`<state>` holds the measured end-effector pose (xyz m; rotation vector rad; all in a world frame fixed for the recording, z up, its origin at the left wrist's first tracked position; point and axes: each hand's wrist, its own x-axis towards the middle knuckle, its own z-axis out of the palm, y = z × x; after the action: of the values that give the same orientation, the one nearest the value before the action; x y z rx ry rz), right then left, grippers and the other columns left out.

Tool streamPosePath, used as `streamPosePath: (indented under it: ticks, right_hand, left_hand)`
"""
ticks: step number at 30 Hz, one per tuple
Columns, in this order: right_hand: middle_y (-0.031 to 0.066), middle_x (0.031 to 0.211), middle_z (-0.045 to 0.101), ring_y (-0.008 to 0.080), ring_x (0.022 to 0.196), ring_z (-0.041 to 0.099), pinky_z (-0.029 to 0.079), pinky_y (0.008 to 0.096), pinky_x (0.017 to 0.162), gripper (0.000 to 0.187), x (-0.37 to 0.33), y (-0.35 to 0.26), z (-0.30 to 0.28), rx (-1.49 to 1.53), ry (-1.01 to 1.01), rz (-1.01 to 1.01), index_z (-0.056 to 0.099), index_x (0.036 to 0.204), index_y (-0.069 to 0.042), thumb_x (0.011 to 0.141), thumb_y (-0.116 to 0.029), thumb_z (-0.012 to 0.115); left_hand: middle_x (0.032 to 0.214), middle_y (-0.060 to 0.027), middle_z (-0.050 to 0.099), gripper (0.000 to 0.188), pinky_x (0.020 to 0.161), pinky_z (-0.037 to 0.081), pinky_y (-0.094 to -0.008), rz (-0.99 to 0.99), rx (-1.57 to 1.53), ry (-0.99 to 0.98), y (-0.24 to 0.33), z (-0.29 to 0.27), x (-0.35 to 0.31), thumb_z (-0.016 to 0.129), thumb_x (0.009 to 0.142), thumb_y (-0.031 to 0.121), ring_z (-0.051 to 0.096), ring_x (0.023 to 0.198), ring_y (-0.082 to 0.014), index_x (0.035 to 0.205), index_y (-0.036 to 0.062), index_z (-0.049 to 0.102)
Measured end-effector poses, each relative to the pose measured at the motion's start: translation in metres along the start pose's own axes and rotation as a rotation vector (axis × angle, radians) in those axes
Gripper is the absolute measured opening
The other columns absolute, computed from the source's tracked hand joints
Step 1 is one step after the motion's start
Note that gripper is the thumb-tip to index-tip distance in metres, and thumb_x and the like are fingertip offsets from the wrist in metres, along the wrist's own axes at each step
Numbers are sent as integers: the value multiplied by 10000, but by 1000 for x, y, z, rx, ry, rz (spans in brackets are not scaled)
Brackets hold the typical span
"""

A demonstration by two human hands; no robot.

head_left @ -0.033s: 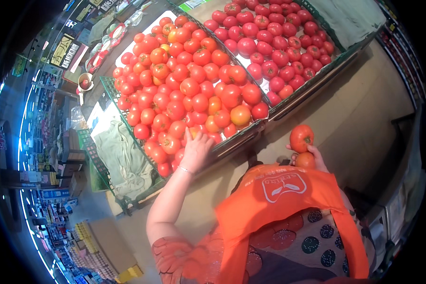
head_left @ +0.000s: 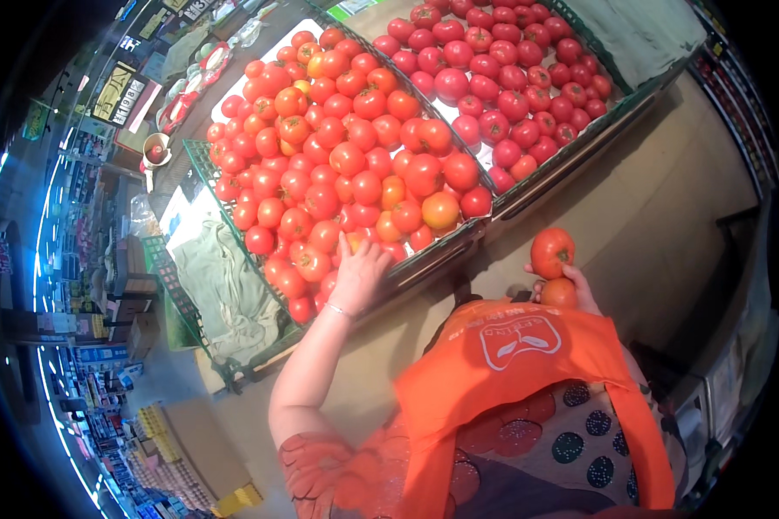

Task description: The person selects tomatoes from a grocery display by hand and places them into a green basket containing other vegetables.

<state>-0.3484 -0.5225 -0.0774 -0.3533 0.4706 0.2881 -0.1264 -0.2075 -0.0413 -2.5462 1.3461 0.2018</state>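
— What is seen nearest the camera?

— An orange apron (head_left: 528, 363) is worn over a dotted garment. Just above it, two tomatoes (head_left: 552, 253) are held in the right hand (head_left: 571, 281), stacked one on the other, with the fingers closed around the lower one (partly hidden by the apron).

— And the left hand (head_left: 359, 275)?

— It is laid flat, fingers spread and gripping nothing, on the near edge of the heaped orange-red tomatoes (head_left: 346, 164) in a green crate (head_left: 201, 169).

— What is found beyond?

— A second crate of pinker tomatoes (head_left: 502, 78) is set just beside the first, to the right. A pale cloth (head_left: 221, 277) is draped at the left, and shop shelves (head_left: 86, 363) are seen farther off.
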Motion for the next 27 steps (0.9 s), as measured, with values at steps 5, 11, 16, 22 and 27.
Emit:
streamPosePath:
  ticks: [5,11,16,22,27]
  right_hand:
    - [49,789,575,158,747,593,497,286,704,556,-1,-1,2,50,36,2,416,1257,-4,849,-377,470]
    - [48,780,572,156,736,589,495,283,702,563,-1,-2,3,20,40,-20,419,1253,1,846,-384,471]
    - [49,783,572,152,740,587,495,283,702,569,1,2,6,20,54,-25,422,1252,-4,840,-392,481]
    - [63,800,585,163,769,601,506,292,730,564,-4,2,-5,-1,29,-59,418,1260,-15,844,-392,479]
    - [85,829,600,179,782,615,512,313,739,576,3,-2,-9,49,-82,37,395,1291,-29,850,-389,479]
  left_hand:
    - [1142,-72,483,504,1031,275,-498,-87,-324,272,-10,-1,2,627,664,6,465,1081,-231,1137,98,480]
    - [1206,-176,484,553,975,380,-444,-142,-2290,665,-19,-19,-4,638,774,136,513,1074,-288,1254,47,376]
    - [1226,-231,469,571,1005,322,-507,4,-2712,560,-18,-15,-5,502,859,369,525,1043,-330,1256,-21,373]
    - [1156,-218,524,600,968,359,-527,-86,-2881,608,-21,-19,8,442,871,462,553,1011,-316,1254,5,372]
    - [1171,-239,464,711,972,368,-491,-406,-2946,729,-52,-13,11,523,847,460,509,1039,-310,1320,10,239]
